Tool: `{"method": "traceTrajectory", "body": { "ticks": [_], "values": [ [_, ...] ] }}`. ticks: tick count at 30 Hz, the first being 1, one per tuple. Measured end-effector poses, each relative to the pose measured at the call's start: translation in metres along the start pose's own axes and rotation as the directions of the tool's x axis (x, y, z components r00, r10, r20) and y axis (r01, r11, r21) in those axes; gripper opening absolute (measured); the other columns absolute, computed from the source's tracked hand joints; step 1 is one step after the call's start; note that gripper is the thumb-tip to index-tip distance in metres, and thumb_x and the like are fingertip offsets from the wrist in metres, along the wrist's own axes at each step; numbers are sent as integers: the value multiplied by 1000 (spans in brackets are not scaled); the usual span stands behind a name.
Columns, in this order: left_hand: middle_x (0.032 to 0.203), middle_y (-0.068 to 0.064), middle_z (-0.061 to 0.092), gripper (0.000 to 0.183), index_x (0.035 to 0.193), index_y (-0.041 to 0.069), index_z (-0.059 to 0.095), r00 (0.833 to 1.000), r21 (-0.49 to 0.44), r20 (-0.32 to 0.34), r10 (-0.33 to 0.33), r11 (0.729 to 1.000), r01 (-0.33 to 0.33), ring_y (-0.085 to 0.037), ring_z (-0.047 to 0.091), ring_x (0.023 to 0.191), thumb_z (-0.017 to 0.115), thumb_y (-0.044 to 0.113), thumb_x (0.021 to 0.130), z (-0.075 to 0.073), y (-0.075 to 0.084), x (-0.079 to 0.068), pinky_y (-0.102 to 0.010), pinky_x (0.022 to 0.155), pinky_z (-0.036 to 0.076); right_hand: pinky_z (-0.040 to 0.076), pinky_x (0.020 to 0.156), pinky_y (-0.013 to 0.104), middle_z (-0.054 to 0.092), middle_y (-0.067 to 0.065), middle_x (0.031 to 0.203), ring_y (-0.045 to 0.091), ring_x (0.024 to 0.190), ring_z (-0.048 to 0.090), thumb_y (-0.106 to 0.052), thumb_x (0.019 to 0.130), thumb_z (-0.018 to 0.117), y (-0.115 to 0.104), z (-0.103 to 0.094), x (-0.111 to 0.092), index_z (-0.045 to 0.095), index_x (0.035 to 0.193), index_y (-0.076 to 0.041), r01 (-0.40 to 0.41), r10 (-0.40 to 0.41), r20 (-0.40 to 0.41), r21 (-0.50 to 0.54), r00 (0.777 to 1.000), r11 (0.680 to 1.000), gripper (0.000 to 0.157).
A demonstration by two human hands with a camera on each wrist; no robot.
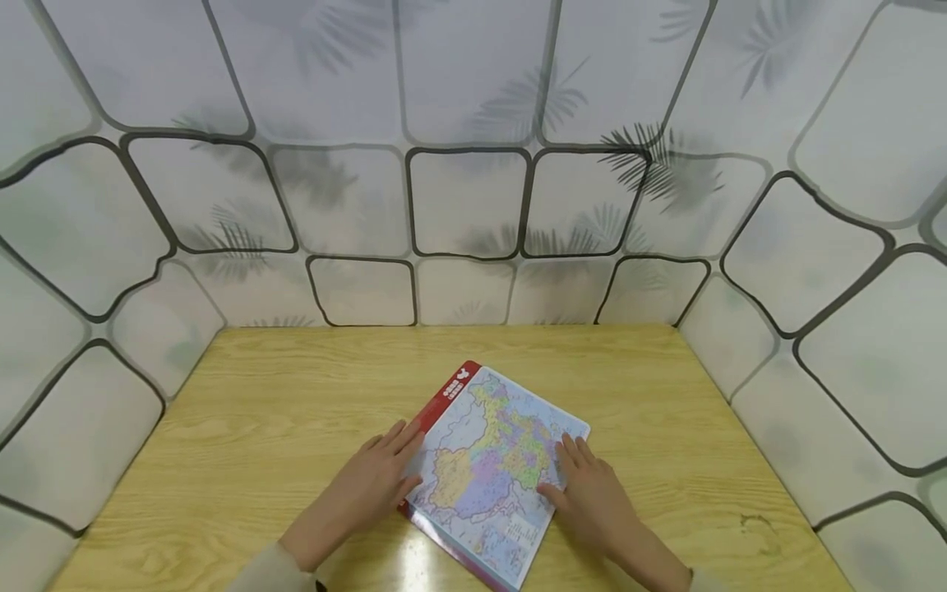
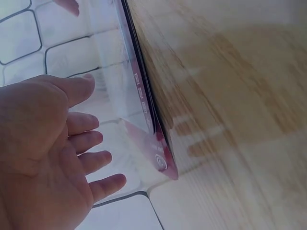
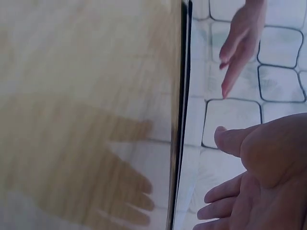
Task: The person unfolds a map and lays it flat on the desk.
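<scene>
One map board (image 1: 484, 460), set askew on the near-middle part of the wood-grain surface (image 1: 296, 395). Its face shows a map in yellow, green, purple and blue patches on a pale ground. A red band (image 1: 449, 393) with white lettering runs along its upper-left side. In the wrist views the board is seen almost edge-on, as a thin dark line; whether it lies fully flat, I cannot tell.

Left grip (image 1: 373, 481), a bare hand: at the board's left side, fingers extended over the red band, thumb held apart from them and reaching over the map. It is spread, pinching nothing.

Right grip (image 1: 595, 497), also a bare hand: at the opposite side, fingertips over the map's right margin, thumb apart and pointing inward. Likewise spread, not curled round the board. Firmness of contact, both sides: cannot tell.

Further out: a pale left sleeve (image 1: 270, 571) at the lower edge of the head view. A faint dark mark (image 1: 760, 533) on the surface, well to the right of the board. Whitish walls (image 1: 473, 197) with dark rounded outlines and grey leaf prints stand behind and at both sides.
</scene>
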State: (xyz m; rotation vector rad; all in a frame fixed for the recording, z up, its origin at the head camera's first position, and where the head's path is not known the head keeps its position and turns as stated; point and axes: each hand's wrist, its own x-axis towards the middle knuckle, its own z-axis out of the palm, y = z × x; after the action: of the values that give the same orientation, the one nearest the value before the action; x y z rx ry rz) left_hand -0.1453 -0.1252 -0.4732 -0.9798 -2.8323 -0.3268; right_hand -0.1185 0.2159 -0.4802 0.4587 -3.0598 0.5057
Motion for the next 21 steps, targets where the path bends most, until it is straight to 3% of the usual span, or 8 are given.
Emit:
{"method": "traceTrajectory", "body": {
  "ticks": [8, 21],
  "values": [
    [159, -23, 41, 59, 147, -5, 53, 994, -21, 107, 39, 999, -37, -41, 36, 148, 69, 28, 100, 10, -4, 16, -62, 109, 42, 39, 108, 67, 44, 33, 152, 52, 141, 40, -44, 99, 66, -18, 7, -16, 50, 143, 14, -12, 14, 69, -34, 998, 999, 75],
    [160, -21, 41, 62, 150, -3, 49, 971, -26, 238, -11, 999, 18, -42, 31, 151, 64, 35, 103, 14, -2, 18, -63, 115, 35, 37, 108, 70, 42, 35, 153, 53, 143, 37, -47, 101, 63, -14, 12, -15, 50, 142, 14, -19, 27, 127, -66, 991, 998, 76]
  ]
}}
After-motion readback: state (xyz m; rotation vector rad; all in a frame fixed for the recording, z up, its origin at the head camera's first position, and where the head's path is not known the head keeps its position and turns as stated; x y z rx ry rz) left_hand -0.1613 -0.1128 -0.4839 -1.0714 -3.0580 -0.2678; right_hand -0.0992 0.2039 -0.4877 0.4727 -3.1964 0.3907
